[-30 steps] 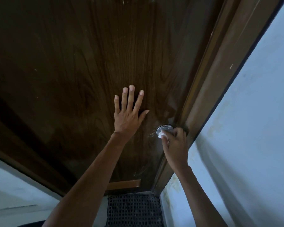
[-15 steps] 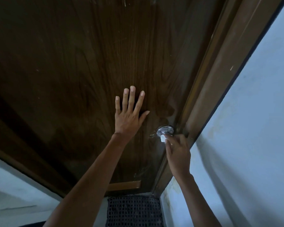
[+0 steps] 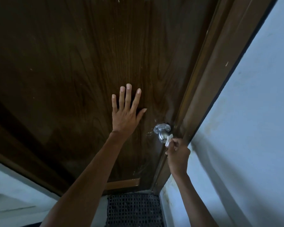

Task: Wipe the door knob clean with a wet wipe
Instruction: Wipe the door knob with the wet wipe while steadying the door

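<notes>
A round silver door knob sticks out of the dark brown wooden door, near its right edge. My right hand is just below and right of the knob and pinches a small white wet wipe against the knob's lower right side. My left hand lies flat on the door panel to the left of the knob, fingers straight and spread.
The brown door frame runs along the door's right side, with a pale blue wall beyond it. A dark woven floor mat lies at the foot of the door.
My right hand has slid down off the knob toward its lower right, uncovering most of the knob. My left hand has stayed flat on the door.
</notes>
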